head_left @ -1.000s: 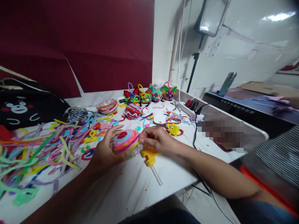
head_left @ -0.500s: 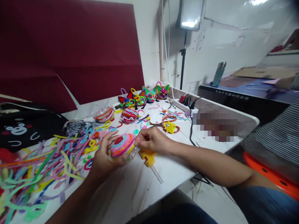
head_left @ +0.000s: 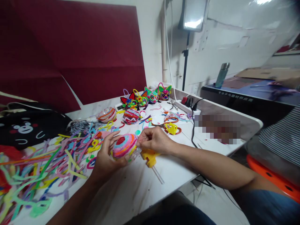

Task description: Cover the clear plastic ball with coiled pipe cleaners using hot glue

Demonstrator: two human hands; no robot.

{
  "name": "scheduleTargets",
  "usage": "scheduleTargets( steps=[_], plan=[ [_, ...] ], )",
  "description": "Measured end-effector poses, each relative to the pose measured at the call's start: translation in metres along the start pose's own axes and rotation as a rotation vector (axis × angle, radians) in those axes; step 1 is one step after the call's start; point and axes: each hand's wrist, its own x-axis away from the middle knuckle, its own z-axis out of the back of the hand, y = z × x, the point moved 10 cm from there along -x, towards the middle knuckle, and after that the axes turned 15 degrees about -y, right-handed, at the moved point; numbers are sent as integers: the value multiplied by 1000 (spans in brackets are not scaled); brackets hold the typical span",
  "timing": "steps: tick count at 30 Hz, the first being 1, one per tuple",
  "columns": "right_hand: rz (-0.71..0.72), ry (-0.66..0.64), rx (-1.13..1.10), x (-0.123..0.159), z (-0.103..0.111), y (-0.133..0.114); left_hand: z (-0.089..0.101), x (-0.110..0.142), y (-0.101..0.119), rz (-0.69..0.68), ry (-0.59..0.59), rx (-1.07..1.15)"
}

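We see two bare hands at work over the white desk [head_left: 131, 189]; directions are read from the ball as clock center. The left hand [head_left: 106, 153] cups the striped ball [head_left: 124, 146], its grip wrapped around the nine o'clock side, thumb along the bottom. The right hand [head_left: 156, 140] meets the ball's edge at three o'clock, its grip pressed together at the fingertips; we cannot tell whether anything thin is pinched there. Just beside it, at four o'clock, lies a yellow glue gun [head_left: 149, 158]. We note scissors [head_left: 179, 131] at two o'clock, a second striped ball [head_left: 131, 116] near twelve, a third striped ball [head_left: 106, 115] at eleven, and a pile of pipe cleaners [head_left: 70, 161] toward eight and nine.
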Motion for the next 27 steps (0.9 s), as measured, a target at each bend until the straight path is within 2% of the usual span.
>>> scheduleTargets(
  steps=[5, 7, 12, 16, 18, 21, 24, 27],
  plan=[
    [32, 94, 2, 1, 15, -2, 1, 3, 4, -17, 17, 22],
    [26, 112, -73, 2, 18, -2, 2, 3, 5, -30, -3, 26],
    [-136, -55, -473, 4, -6, 14, 6, 6, 7, -124, -21, -47],
    [-82, -238, -724, 4, -30, 4, 10, 14, 16, -263, 36, -179],
    [-41, -261, -784, 3, -33, 0, 8, 18, 22, -345, 39, -233],
    [-20, -228, -813, 3, -32, 0, 4, 20, 24, -419, 13, -247],
    [-15, -158, -819, 3, -27, 1, 4, 14, 16, -356, 1, -173],
    [-10, -83, -815, 3, -20, 1, -1, 1, 7, -245, -100, -64]
  ],
)
